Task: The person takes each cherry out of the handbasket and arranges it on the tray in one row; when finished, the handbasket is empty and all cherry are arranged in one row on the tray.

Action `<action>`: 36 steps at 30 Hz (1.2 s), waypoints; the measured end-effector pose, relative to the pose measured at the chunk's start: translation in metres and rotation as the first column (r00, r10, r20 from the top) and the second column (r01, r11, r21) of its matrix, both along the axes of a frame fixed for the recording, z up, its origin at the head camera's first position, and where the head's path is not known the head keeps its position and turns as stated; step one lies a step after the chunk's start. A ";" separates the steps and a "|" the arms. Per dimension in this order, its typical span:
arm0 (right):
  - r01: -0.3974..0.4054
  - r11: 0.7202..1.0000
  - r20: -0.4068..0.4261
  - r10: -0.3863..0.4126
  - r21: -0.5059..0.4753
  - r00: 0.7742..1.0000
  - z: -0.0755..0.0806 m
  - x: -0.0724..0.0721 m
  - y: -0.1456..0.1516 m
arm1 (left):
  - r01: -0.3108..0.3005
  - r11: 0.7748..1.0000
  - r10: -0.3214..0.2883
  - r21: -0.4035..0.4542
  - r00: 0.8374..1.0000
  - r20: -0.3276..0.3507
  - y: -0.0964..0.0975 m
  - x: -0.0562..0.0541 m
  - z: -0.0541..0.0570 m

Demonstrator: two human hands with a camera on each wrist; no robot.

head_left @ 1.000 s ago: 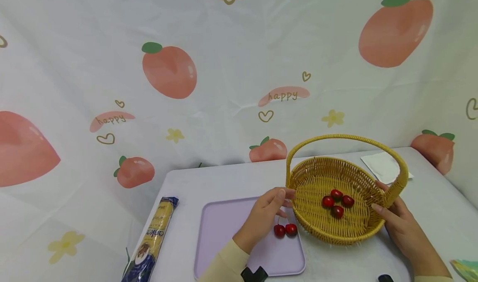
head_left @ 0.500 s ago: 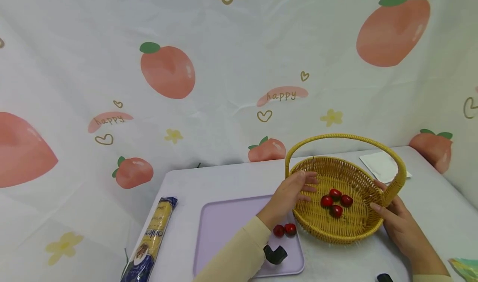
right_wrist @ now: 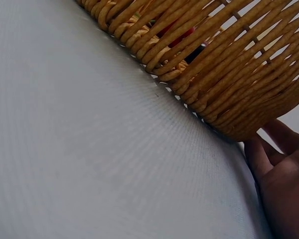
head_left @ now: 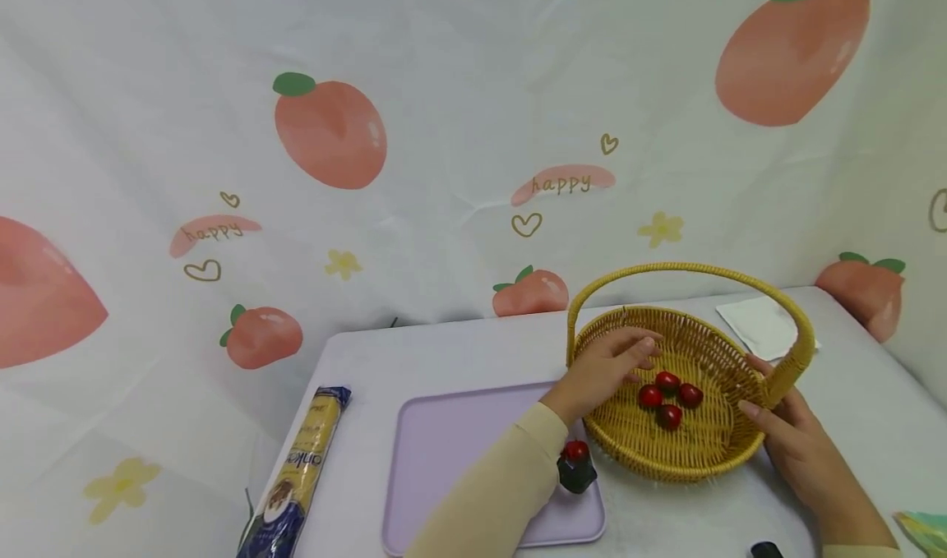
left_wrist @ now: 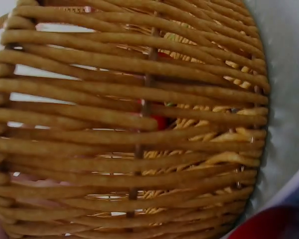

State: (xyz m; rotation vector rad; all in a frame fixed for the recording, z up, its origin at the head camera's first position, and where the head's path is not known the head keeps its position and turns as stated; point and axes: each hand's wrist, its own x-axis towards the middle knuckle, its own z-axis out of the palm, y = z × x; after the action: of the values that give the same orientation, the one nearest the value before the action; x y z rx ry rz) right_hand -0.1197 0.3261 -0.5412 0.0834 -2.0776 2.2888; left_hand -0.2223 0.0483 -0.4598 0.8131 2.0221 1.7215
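A yellow wicker basket [head_left: 688,459] with a tall arched handle stands on the right half of the table. Several dark red cherries [head_left: 669,417] lie in a cluster on its bottom. My right hand [head_left: 792,443] holds the basket's right side, thumb over the rim and fingers outside. Over the left part of the basket is my left hand [head_left: 607,369], its fingers loosely bent, with nothing visible in them. Woven basket wall [left_wrist: 129,89] fills most of the left wrist view. A red cherry [head_left: 576,449] shows on the tray beside my left wrist, partly covered by the dark wrist device.
A lilac tray [head_left: 451,459] lies left of the basket. A long yellow-and-blue packet [head_left: 299,468] rests along the table's left edge. Behind the basket's right side is a white folded napkin [head_left: 762,328]. A fruit-print cloth [head_left: 444,131] hangs behind the table.
My left hand has moved right and away from me, from the tray's right edge to over the basket. Its forearm now covers one tray cherry. The right hand keeps its hold on the basket.
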 end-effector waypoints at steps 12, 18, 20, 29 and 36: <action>-0.008 1.000 -0.015 0.007 -0.029 1.000 -0.001 0.000 0.005 | -0.016 0.906 -0.043 -0.423 0.991 -0.130 0.022 0.001 -0.004; -0.001 1.000 -0.002 0.001 -0.030 1.000 -0.001 0.000 0.003 | -0.060 0.837 -0.032 -0.544 0.987 -0.159 0.024 0.007 -0.002; 0.001 1.000 0.001 -0.001 -0.028 1.000 -0.001 0.000 0.003 | -0.070 0.805 -0.037 -0.590 0.985 -0.167 0.024 0.008 -0.002; -0.009 1.000 -0.021 0.009 -0.018 1.000 0.002 0.000 0.002 | -0.100 0.748 -0.032 -0.656 0.982 -0.186 0.026 0.011 -0.002; -0.008 1.000 -0.002 0.008 -0.015 1.000 0.002 -0.001 0.000 | -0.052 0.770 -0.061 -0.636 0.986 -0.154 0.020 0.009 -0.001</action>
State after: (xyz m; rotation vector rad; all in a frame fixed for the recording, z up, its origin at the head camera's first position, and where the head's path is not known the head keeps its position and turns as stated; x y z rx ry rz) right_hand -0.1212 0.3260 -0.5388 0.0933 -2.0635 2.3074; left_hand -0.2134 0.0685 -0.4611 0.7256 2.4813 0.8460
